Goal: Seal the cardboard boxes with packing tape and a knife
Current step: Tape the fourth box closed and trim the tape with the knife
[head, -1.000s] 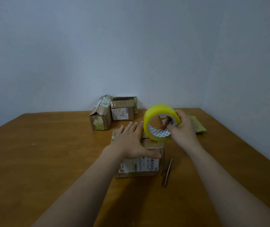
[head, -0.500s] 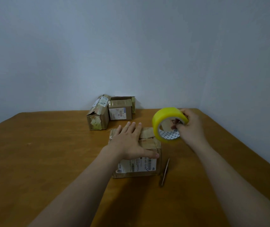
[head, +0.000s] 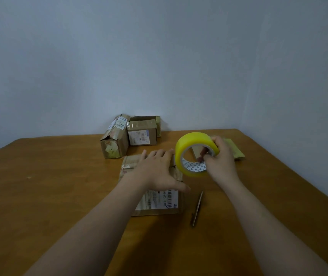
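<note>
On the wooden table point(head: 49, 186), far and left of centre, a tilted box point(head: 114, 143) leans against a second box point(head: 142, 132). The tilted one shows a loose flap at its left end and scraps of old tape. The second carries a shiny band across its top, though whether that is a finished seal I cannot tell.

Nearer, in the middle, the near box point(head: 160, 202) lies flat with its printed label facing the camera. The left hand point(head: 159, 170) lies on its top, fingers straight and spread, pressing the flaps down rather than gripping. No fresh strip is visible across the seam, so this box looks closed but not yet taped.

Just right of that hand, the yellow tape roll point(head: 195, 139) hangs in the air over the box's far right corner, standing on edge with its core facing the camera. The knife point(head: 197, 208) lies untouched on the table just right of the near box, near the camera. The right hand point(head: 222, 162) grips the roll, fingers hooked through the core and thumb over the outer rim. Beyond it, at the far right, lies a flat brown packet point(head: 237, 151).

By my reading the work is early: pulling tape, laying it, cutting it and doing the far boxes all remain.
</note>
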